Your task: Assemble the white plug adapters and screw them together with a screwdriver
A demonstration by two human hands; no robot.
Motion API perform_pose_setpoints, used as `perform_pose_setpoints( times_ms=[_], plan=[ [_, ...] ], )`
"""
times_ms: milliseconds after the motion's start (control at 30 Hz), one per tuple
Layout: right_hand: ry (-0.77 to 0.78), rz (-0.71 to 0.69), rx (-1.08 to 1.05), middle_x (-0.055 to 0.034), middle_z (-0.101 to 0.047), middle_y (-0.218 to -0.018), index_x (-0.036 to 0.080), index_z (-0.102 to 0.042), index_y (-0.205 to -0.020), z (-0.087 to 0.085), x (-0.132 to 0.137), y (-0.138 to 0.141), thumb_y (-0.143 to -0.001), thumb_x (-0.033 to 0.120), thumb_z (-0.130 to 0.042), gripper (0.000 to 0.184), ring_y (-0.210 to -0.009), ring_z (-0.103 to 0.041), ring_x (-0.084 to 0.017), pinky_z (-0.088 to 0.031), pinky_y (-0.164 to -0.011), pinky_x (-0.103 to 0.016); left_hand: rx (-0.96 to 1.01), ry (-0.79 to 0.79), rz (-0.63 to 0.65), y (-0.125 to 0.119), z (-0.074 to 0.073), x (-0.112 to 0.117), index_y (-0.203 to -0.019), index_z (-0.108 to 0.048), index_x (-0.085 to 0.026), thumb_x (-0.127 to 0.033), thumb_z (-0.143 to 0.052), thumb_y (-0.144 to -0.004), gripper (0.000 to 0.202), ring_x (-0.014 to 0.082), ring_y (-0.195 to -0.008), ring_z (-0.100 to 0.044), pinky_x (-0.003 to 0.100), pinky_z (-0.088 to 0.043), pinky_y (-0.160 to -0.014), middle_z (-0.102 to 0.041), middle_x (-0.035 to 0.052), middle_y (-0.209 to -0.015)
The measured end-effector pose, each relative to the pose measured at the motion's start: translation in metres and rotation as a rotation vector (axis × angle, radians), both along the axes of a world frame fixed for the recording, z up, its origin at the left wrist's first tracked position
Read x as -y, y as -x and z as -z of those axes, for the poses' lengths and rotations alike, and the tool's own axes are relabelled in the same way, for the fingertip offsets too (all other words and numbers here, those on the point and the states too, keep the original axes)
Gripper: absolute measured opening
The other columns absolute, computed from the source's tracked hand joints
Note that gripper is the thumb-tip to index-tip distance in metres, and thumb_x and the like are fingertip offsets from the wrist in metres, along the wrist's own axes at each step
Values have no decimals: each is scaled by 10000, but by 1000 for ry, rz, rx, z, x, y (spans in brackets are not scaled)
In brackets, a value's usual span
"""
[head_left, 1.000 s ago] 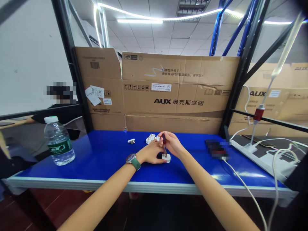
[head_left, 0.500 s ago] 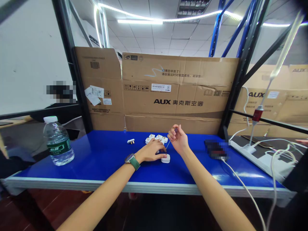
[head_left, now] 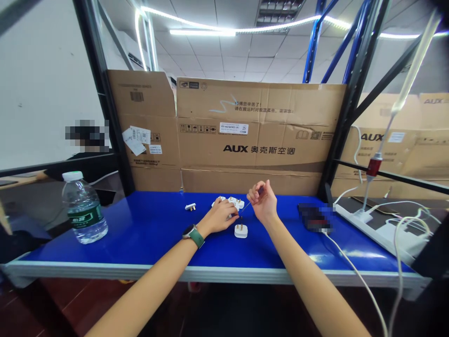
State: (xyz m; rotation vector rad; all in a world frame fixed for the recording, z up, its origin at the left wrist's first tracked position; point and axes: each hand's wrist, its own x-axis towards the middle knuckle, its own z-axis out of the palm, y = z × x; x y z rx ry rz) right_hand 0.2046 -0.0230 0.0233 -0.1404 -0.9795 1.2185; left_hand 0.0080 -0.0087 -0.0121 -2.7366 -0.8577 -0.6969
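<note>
A white three-pin plug (head_left: 241,232) sits on the blue tabletop with its pins pointing up. My right hand (head_left: 264,202) is curled around a screwdriver (head_left: 245,208), whose thin shaft slants down to the left; its handle is mostly hidden in the fingers. Just left of and above the plug is my left hand (head_left: 220,216), wearing a watch (head_left: 192,234). Its thumb and fingers are pinched near the shaft's tip; what they hold is too small to make out. Behind the left hand lie several more white plugs (head_left: 238,203), partly covered. One plug piece (head_left: 190,206) lies apart to their left.
A water bottle (head_left: 85,209) stands at the table's left. On the right lie a dark, blurred device (head_left: 315,217) with a white cable and a power strip (head_left: 372,234). A cardboard panel (head_left: 259,159) closes off the back. A person (head_left: 89,154) is beyond the left side.
My left hand has drawn back from the plug, uncovering its pins, and its fingertips are now up by the screwdriver's tip. The screwdriver has lifted and leans flatter as my right hand shifts slightly right.
</note>
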Motion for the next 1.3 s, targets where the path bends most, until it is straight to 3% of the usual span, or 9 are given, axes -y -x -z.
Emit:
perform_pose_setpoints(
  times_ms=[200, 333, 433, 600, 733, 933, 1100, 1200, 1300],
  plan=[
    [-19, -11, 48, 39, -351, -549, 208, -527, -698, 2, -1, 1, -954, 565, -539, 440, -460, -289, -97, -293, -486, -245, 1, -7, -60, -2, -1, 1, -982, -698, -236, -392, -470, -1027, 281, 241, -1011, -555, 429, -305, -898, -695, 47, -1039],
    [-41, 42, 103, 50, -331, -554, 211, -528, -717, 5, -6, 1, -951, 593, -524, 448, -451, -271, -92, -269, -472, -239, -15, 79, 49, 0, -9, 10, -1015, -694, -242, -435, -420, -1044, 337, 237, -1046, -564, 420, -314, -942, -698, 44, -1052],
    [-53, 244, 261, 50, -329, -547, 215, -530, -716, 8, -7, -1, -952, 635, -482, 484, -452, -261, -103, -233, -462, -251, -66, 148, 145, 1, -13, 16, -1081, -694, -263, -539, -541, -973, 334, 252, -1087, -571, 423, -305, -999, -699, 42, -1095],
    [-270, 773, 791, -5, -489, -610, 190, -561, -675, 8, -1, -4, -1028, 541, -380, 529, -579, -431, -139, -325, -588, -281, -121, 146, 175, -1, -7, 20, -1140, -688, -267, -619, -685, -840, 462, 282, -1091, -593, 451, -300, -1048, -702, 54, -1115],
    [-320, 899, 1083, -14, -547, -635, 193, -534, -685, 10, 0, -4, -1056, 449, -323, 498, -614, -492, -149, -331, -628, -277, -114, 161, 177, -4, -2, 20, -1097, -684, -248, -540, -699, -855, 380, 283, -1066, -612, 446, -330, -1020, -714, 63, -1082],
    [-126, 1084, 1311, -49, -636, -702, 204, -539, -702, 17, -10, -9, -1039, 393, -372, 421, -665, -560, -179, -304, -611, -280, 177, 60, 49, -2, -7, 13, -1193, -628, -237, -328, -706, -856, 357, 267, -1179, -585, 418, -340, -1029, -664, 75, -1231],
    [-238, 862, 1286, -35, -703, -821, 200, -668, -875, 24, -15, -6, -906, 172, -499, 175, -741, -613, -176, -402, -689, -264, 420, -48, -119, 4, -12, 4, -1246, -584, -244, -210, -656, -857, 397, 248, -1178, -587, 395, -369, -988, -657, 63, -1239],
    [-408, 709, 1160, -22, -711, -937, 205, -653, -1126, 27, -15, -1, -825, 86, -532, 345, -818, -634, -169, -453, -769, -265, 453, -50, -144, 7, -11, 1, -1199, -580, -239, -227, -676, -854, 358, 245, -1128, -613, 397, -374, -988, -679, 52, -1206],
    [-516, 651, 1123, -35, -696, -1022, 218, -617, -1218, 27, -13, 2, -817, 95, -597, 419, -903, -635, -186, -473, -829, -293, 451, -34, -141, 8, -9, -2, -1188, -574, -243, -244, -681, -862, 343, 242, -1102, -626, 395, -377, -979, -693, 43, -1175]
  ],
)
